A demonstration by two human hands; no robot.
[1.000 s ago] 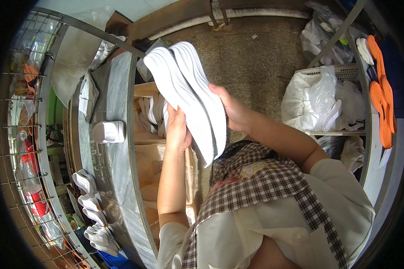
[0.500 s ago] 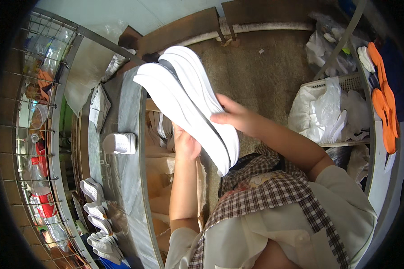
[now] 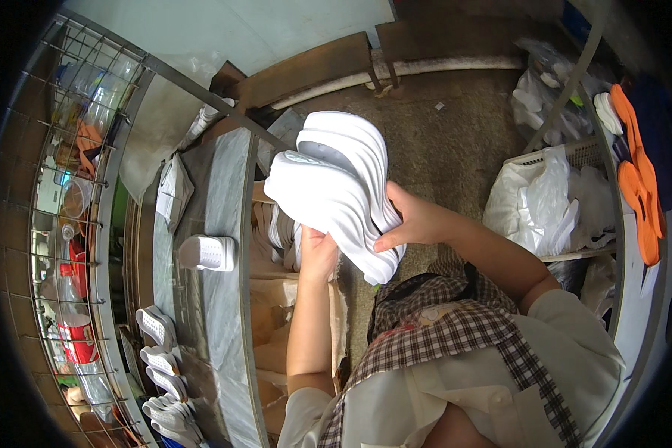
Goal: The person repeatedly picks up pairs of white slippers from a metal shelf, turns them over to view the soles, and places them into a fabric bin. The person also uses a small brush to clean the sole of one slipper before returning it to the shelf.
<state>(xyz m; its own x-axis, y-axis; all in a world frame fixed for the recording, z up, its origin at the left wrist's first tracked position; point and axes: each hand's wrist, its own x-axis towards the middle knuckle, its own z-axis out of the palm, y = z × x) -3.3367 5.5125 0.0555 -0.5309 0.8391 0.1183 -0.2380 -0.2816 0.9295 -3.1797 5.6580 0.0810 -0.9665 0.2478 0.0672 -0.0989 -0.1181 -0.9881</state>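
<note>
A pair of white shoe soles [image 3: 325, 190] is held up in front of me, one lying partly over the other. Their ridged side walls show, and a grey inner face is visible on the rear one. My left hand [image 3: 317, 250] grips them from the lower left, its fingers partly hidden beneath. At their right edge my right hand [image 3: 414, 218] holds on, with the thumb on the near sole. Below and left of the soles, several more white soles [image 3: 272, 228] stand packed in an open carton [image 3: 272, 293] beside the bench.
Left of me runs a grey bench [image 3: 224, 198] with a perforated white piece [image 3: 210, 254] and several white soles [image 3: 164, 373] along it. A wire rack [image 3: 67, 187] stands beyond. To the right are a plastic basket [image 3: 575, 138] with white bags and orange soles [image 3: 638, 175] on a shelf.
The soles have tipped, so their far ends now point more toward me and look shorter. Both hands have shifted slightly right and keep their hold.
</note>
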